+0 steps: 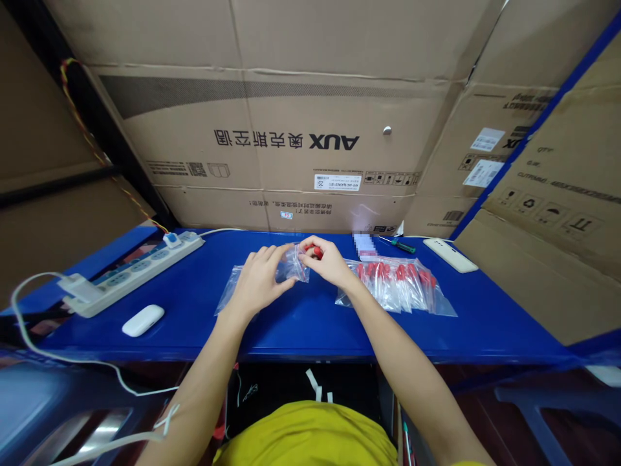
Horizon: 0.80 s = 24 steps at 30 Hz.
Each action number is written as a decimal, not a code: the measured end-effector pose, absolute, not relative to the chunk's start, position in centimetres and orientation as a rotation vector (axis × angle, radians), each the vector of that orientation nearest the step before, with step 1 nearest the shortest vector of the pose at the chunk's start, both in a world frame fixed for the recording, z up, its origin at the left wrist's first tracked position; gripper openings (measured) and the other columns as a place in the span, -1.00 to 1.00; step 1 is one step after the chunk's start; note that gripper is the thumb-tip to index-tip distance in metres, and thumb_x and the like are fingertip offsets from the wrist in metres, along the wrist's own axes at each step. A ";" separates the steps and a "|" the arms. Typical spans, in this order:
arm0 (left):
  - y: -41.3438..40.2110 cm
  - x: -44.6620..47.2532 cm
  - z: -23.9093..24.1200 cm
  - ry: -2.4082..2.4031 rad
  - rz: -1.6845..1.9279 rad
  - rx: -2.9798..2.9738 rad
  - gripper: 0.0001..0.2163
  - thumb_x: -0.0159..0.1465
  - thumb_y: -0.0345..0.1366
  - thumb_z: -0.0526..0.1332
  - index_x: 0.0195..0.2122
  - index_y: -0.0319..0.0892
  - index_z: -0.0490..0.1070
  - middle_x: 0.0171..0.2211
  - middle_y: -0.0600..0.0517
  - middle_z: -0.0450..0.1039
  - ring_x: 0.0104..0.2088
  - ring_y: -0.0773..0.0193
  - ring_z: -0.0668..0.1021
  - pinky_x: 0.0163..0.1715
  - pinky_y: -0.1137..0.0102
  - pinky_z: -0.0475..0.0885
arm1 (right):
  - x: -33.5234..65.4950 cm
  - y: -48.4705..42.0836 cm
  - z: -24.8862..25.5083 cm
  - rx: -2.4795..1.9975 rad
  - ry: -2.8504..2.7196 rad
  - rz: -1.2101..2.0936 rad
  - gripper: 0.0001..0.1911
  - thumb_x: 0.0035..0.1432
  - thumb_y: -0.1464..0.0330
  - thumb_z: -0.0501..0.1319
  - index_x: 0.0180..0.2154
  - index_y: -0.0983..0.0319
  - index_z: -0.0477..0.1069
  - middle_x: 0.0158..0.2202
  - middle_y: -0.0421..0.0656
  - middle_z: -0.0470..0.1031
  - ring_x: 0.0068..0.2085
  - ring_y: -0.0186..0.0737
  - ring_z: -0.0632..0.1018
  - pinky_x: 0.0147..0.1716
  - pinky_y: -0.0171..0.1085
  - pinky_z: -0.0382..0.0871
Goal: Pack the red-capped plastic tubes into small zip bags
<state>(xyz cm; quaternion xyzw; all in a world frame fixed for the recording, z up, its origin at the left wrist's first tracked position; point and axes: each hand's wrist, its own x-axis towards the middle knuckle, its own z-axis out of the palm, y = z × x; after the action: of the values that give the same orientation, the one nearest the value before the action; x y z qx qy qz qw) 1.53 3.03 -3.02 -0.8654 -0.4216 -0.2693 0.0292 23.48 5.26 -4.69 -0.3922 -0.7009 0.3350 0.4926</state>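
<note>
A small clear zip bag (pixel 297 266) is between my hands, just above the blue table. My left hand (pixel 257 278) has its thumb and index finger at the bag's edges, gripping it from the left. At the bag's right side, my right hand (pixel 330 262) is closed with a small red piece (pixel 316 252) among its fingers; its exact kind is mostly hidden. More flat clear bags (pixel 227 291) lie under and left of my left hand. To the right, several filled clear bags (pixel 400 288) with red-ended pieces lie overlapping in a row.
On the blue table (pixel 301 330), a white power strip (pixel 140 268) and a white earbud case (pixel 143 320) lie left. A green screwdriver (pixel 402 245), a pixelated pale item (pixel 365 246) and a white phone (pixel 450 255) lie back right. Cardboard walls (pixel 291 103) enclose the back and sides.
</note>
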 end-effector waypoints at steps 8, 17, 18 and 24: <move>3.1 1.7 -3.3 -1.289 -0.667 -2.672 -0.41 0.30 -0.05 0.38 0.30 -0.18 0.42 0.15 -0.24 0.61 0.06 -0.25 0.58 0.01 0.03 0.36 | 23.8 3.7 -3.8 -0.867 -1.969 0.252 -0.72 0.33 0.39 0.38 0.04 0.01 0.68 0.00 -0.13 0.57 -0.03 -0.11 0.61 0.03 -0.14 0.50; 3.4 0.9 -3.1 -1.362 -0.721 -2.745 -0.34 0.28 0.00 0.41 0.36 -0.13 0.38 0.10 -0.20 0.64 0.07 -0.21 0.62 0.04 0.04 0.39 | 25.3 4.4 -3.2 -0.860 -1.831 0.332 -0.84 0.39 0.22 0.37 -0.19 0.07 0.74 -0.17 -0.12 0.62 -0.14 -0.11 0.63 -0.05 -0.13 0.50; 3.4 0.9 -3.2 -1.377 -0.741 -2.754 -0.32 0.28 0.01 0.41 0.36 -0.13 0.38 0.11 -0.21 0.63 0.08 -0.22 0.63 0.05 0.03 0.40 | 25.3 4.3 -3.0 -0.861 -1.783 0.357 -0.81 0.39 0.18 0.36 -0.19 0.09 0.72 -0.19 -0.12 0.63 -0.15 -0.10 0.63 -0.05 -0.12 0.50; 3.3 1.3 -3.2 -1.489 -0.867 -2.789 -0.26 0.28 0.07 0.42 0.41 -0.08 0.32 0.12 -0.17 0.65 0.07 -0.22 0.67 0.05 0.02 0.43 | 25.6 4.6 -1.9 -0.771 -1.209 0.718 -0.43 0.47 -0.18 0.03 -0.31 0.10 0.46 -0.33 -0.12 0.48 -0.36 -0.16 0.47 -0.42 -0.18 0.37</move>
<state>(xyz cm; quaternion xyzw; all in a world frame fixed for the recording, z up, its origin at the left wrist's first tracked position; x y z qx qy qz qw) 1.31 3.26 -3.23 -0.8489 -0.4530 -0.2637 -0.0682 25.59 4.63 -1.85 -0.3454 -0.5418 0.3216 0.6955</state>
